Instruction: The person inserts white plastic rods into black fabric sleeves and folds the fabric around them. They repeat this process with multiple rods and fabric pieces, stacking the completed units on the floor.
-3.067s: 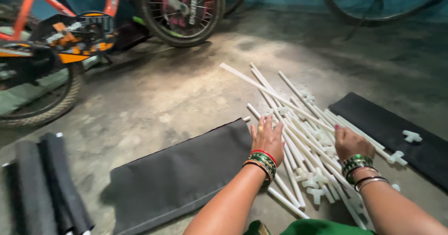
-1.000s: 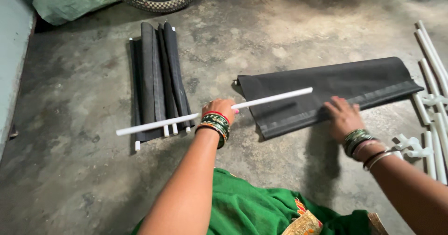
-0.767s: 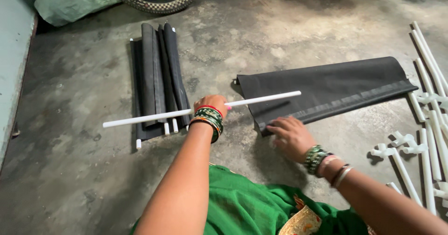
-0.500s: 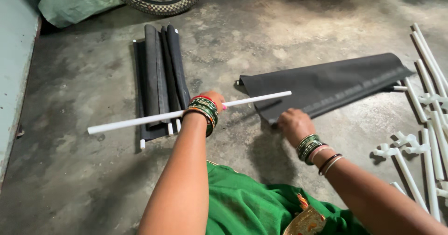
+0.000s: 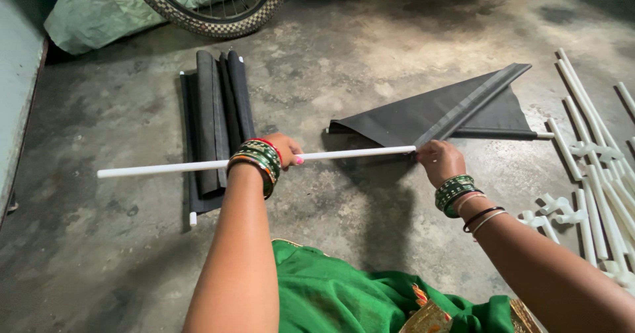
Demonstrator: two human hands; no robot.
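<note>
Stretching level above the concrete floor [image 5: 397, 48], one white pipe [image 5: 165, 168] is gripped mid-length by the closed left hand [image 5: 283, 153]; its far end and a corner of one black fabric sheet [image 5: 430, 111] are pinched by the right hand [image 5: 440, 162]. One rolled black bundle [image 5: 215, 121], many white pipes [image 5: 595, 148] and one bicycle wheel [image 5: 211, 5] are seen around.

Bicycle wheel [image 5: 211, 5], green tarp [image 5: 99, 15], rolled black panels [image 5: 215, 121].

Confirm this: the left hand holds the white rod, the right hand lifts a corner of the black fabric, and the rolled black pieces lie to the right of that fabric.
One detail is wrong. In the head view the rolled pieces lie left of the fabric, not right. The left hand does hold the white rod, and the right hand lifts a corner of the fabric.
</note>
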